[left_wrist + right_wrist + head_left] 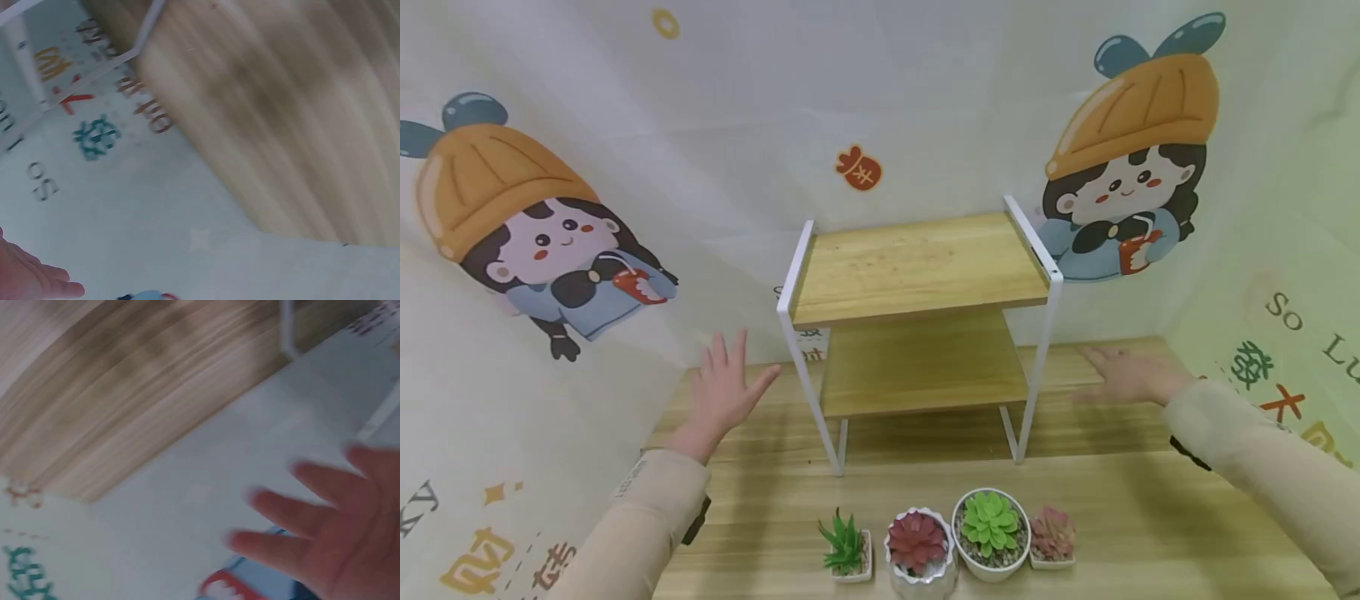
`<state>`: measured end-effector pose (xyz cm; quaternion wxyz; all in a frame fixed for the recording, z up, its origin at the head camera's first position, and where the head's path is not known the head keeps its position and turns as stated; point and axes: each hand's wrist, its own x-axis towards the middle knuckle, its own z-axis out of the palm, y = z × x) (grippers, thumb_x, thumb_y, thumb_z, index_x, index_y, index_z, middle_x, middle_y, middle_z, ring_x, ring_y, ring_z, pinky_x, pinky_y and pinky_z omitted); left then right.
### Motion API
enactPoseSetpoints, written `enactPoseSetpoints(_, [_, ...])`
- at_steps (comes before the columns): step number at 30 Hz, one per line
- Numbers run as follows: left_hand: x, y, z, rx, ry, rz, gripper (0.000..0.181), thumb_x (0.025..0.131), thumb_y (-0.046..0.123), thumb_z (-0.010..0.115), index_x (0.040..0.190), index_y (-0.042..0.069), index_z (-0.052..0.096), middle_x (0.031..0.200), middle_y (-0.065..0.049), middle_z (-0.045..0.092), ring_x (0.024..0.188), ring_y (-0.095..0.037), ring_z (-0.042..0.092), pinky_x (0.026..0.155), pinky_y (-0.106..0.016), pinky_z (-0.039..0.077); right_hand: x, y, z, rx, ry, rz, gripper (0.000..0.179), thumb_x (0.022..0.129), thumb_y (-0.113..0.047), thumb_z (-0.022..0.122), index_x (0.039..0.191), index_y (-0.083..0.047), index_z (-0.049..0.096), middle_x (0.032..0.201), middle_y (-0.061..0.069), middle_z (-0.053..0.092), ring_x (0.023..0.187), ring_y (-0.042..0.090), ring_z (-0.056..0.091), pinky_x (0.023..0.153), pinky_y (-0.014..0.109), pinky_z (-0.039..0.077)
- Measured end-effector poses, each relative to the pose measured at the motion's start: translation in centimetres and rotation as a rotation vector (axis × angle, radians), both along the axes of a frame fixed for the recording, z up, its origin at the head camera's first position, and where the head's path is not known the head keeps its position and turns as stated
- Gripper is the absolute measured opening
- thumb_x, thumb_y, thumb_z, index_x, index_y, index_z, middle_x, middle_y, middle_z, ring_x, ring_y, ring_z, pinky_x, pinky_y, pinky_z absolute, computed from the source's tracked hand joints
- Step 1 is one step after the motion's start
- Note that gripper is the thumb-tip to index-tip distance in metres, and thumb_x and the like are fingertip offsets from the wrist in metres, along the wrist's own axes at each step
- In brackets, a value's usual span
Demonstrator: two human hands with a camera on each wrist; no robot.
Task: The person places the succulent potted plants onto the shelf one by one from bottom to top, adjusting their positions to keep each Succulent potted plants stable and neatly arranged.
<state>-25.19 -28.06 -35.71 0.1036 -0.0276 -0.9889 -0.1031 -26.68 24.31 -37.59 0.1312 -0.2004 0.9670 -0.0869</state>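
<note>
A two-tier shelf (917,258) with wooden boards and a white metal frame stands at the back of the wooden table. Left of it, in the head view, my left hand (722,392) is raised with fingers spread, holding nothing. My right hand (1123,375) hovers to the right of the shelf, apart from it, its fingers extended. The right wrist view shows that hand (325,519) with fingers spread and blurred. Only part of the left hand (34,275) shows at the corner of the left wrist view.
Along the front stand a spiky green plant (844,542), a dark red succulent (917,540), a bright green succulent (991,525) and a pink succulent (1054,533), all potted. A printed white cloth (917,108) with cartoon figures surrounds the wooden table (760,500).
</note>
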Motion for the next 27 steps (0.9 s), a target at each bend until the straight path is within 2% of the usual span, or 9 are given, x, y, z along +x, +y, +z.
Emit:
enactPoseSetpoints(3, [0.3,0.5,2.2,0.036,0.095,-0.021,0.083,0.089,0.059,0.036,0.145,0.001,0.013,0.146,-0.034,0.005,0.129,-0.056,0.009,0.099,-0.066,0.014,2.4,-1.4,-0.3,-0.075,-0.263,0.070,0.098,0.077,-0.051,0.064,0.140,0.010,0.021,0.139,0.037,0.024,0.124,0.054,0.026,0.097,0.063,0.026])
enactPoseSetpoints(5, [0.6,1.0,3.7,0.074,0.162,-0.050,0.081,0.090,0.058,0.035,0.144,0.001,0.015,0.145,-0.034,0.008,0.130,-0.054,0.010,0.101,-0.064,0.013,4.1,-2.4,-0.7,-0.111,-0.319,0.140,0.096,0.076,-0.046,0.068,0.139,0.010,0.023,0.139,0.035,0.026,0.124,0.051,0.029,0.099,0.061,0.025])
enactPoseSetpoints(7, [0.8,1.6,5.1,0.118,0.218,-0.079,0.080,0.091,0.057,0.034,0.144,0.000,0.017,0.146,-0.032,0.010,0.131,-0.051,0.011,0.104,-0.062,0.012,5.6,-3.5,-1.5,-0.166,-0.286,0.218,0.091,0.075,-0.044,0.069,0.139,0.007,0.028,0.138,0.031,0.033,0.123,0.048,0.035,0.099,0.059,0.028])
enactPoseSetpoints(9, [1.0,2.3,6.3,0.151,0.260,-0.112,0.078,0.092,0.056,0.033,0.143,-0.001,0.018,0.146,-0.031,0.013,0.133,-0.047,0.013,0.105,-0.059,0.013,7.1,-4.6,-2.6,-0.238,-0.200,0.304,0.087,0.076,-0.046,0.068,0.137,0.006,0.033,0.135,0.029,0.039,0.120,0.045,0.041,0.096,0.057,0.033])
enactPoseSetpoints(11, [1.0,2.9,7.2,0.176,0.282,-0.141,0.075,0.093,0.054,0.032,0.143,0.000,0.019,0.147,-0.028,0.015,0.134,-0.043,0.014,0.107,-0.057,0.012,8.3,-5.8,-4.0,-0.308,-0.131,0.345,0.087,0.075,-0.048,0.068,0.136,0.004,0.034,0.134,0.026,0.042,0.116,0.039,0.046,0.094,0.053,0.038])
enactPoseSetpoints(13, [0.8,3.8,8.1,0.189,0.292,-0.165,0.073,0.093,0.053,0.032,0.143,0.001,0.022,0.147,-0.025,0.018,0.134,-0.041,0.017,0.107,-0.055,0.013,9.4,-6.9,-5.5,-0.383,-0.098,0.349,0.089,0.074,-0.048,0.069,0.137,0.002,0.032,0.134,0.025,0.041,0.113,0.035,0.049,0.092,0.050,0.041])
enactPoseSetpoints(17, [0.2,5.7,9.6,0.224,0.281,-0.203,0.065,0.095,0.048,0.031,0.142,0.003,0.028,0.146,-0.022,0.025,0.133,-0.039,0.022,0.107,-0.054,0.016,11.0,-8.5,-8.0,-0.471,-0.042,0.321,0.098,0.069,-0.050,0.072,0.138,0.003,0.028,0.137,0.027,0.036,0.116,0.037,0.046,0.092,0.053,0.040])
enactPoseSetpoints(21, [-0.4,7.2,10.4,0.245,0.248,-0.190,0.058,0.097,0.041,0.031,0.139,0.002,0.032,0.143,-0.020,0.032,0.131,-0.037,0.028,0.107,-0.051,0.021,11.7,-9.5,-9.7,-0.512,0.066,0.335,0.100,0.065,-0.049,0.075,0.134,0.007,0.030,0.132,0.028,0.040,0.117,0.043,0.043,0.090,0.057,0.039])
enactPoseSetpoints(27, [-0.6,8.2,10.4,0.241,0.247,-0.112,0.049,0.097,0.030,0.030,0.136,0.001,0.039,0.137,-0.020,0.041,0.124,-0.038,0.038,0.103,-0.049,0.029,11.9,-10.2,-10.4,-0.527,0.100,0.335,0.103,0.060,-0.057,0.074,0.132,0.005,0.034,0.128,0.024,0.046,0.112,0.041,0.048,0.087,0.053,0.044])
